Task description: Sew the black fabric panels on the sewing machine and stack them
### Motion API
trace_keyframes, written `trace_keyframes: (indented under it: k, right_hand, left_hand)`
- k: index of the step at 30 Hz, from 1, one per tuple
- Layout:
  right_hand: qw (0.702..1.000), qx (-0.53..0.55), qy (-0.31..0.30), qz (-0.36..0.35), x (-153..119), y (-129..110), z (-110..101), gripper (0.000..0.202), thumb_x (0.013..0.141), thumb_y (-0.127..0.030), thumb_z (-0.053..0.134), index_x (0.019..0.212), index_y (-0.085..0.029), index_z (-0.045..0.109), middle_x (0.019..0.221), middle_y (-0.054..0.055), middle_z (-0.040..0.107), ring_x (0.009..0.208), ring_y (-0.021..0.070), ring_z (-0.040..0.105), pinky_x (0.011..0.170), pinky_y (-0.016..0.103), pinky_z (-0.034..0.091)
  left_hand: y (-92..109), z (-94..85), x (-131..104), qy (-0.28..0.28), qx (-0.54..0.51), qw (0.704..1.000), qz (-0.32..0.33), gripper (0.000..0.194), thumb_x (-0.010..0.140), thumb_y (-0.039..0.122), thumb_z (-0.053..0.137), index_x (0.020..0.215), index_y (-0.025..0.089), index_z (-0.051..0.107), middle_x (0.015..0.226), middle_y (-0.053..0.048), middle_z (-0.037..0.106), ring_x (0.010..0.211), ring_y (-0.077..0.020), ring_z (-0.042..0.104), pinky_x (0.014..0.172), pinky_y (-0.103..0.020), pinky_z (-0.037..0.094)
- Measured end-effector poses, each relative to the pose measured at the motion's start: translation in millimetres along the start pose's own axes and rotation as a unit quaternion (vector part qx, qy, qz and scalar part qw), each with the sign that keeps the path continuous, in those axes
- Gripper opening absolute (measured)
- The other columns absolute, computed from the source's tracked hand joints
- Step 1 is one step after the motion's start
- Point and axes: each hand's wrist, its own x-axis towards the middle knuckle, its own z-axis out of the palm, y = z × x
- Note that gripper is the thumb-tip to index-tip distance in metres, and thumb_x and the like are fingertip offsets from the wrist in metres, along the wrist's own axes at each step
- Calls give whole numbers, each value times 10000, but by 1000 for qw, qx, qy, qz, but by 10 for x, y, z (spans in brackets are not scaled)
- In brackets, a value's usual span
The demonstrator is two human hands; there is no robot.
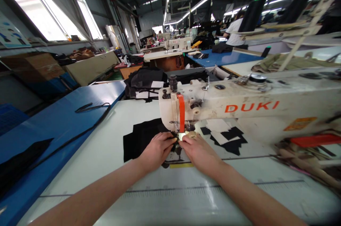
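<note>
Both my hands are at the needle area of a white sewing machine [255,98] with an orange guard. My left hand [157,149] has its thumb and fingers pinched together on a piece of black fabric [133,144], just left of the presser foot. More black fabric spreads flat beyond that hand. Right of the needle, my right hand [198,151] is closed, its fingertips down at the fabric's edge. The small bit between the two hands is mostly hidden by my fingers. Beside the right hand lie loose black pieces [231,144] and white pieces [218,125].
A printed ruler line [165,193] crosses the pale table's front. To the left, a blue table [87,126] carries a black strip. Dark bundles with white labels [146,77] sit behind the machine. Black thread cones [252,15] stand at upper right, near a person in white [234,29].
</note>
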Motion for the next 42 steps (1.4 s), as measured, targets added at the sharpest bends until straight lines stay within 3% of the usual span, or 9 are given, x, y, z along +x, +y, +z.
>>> trace_keyframes:
  k: [16,42]
  right_hand:
    - [1000,1,-1,-5,0,15,13,144,847,-88,490,900,-170,596,878,50,575,794,184,490,749,325,349]
    - [999,12,30,19,-15,18,-43,158,885,-132,452,894,-156,607,902,72,565,906,208,468,847,347,372]
  left_hand:
    - [19,-14,-2,-5,2,1000,-12,291,908,190,457,1157,182,606,1184,-96,569,1132,-228,516,1006,-431,422]
    - [-100,46,101,33,9,999,-21,275,905,192,450,1106,189,638,1118,-86,609,1033,-220,572,937,-405,481]
